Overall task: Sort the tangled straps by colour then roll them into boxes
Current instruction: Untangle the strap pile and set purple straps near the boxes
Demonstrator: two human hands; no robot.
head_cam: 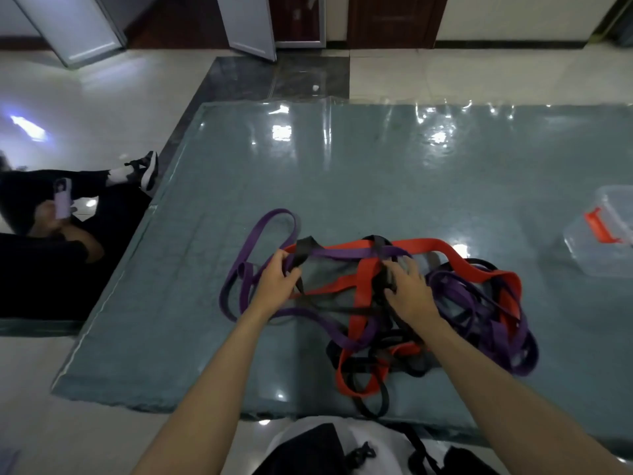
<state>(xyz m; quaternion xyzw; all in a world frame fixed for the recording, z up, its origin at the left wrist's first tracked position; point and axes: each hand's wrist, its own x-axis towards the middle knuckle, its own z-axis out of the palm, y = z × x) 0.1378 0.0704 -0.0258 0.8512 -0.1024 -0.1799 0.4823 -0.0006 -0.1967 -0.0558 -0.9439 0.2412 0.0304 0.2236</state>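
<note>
A tangle of purple, red and black straps lies on the grey-green table cover (376, 166). Purple straps (260, 231) loop out to the left and pile up at the right. A wide red strap (421, 243) runs across the top and down the middle. Black straps (370, 368) wind through the heap. My left hand (277, 279) grips a black strap where it crosses the purple one at the tangle's left side. My right hand (407, 286) holds black strap in the middle of the tangle, fingers curled into it.
A clear plastic box (603, 241) with a red latch stands at the table's right edge. A seated person (58, 214) holding a phone is on the floor at the left. A black bag strap with a clip lies on my lap (363, 450).
</note>
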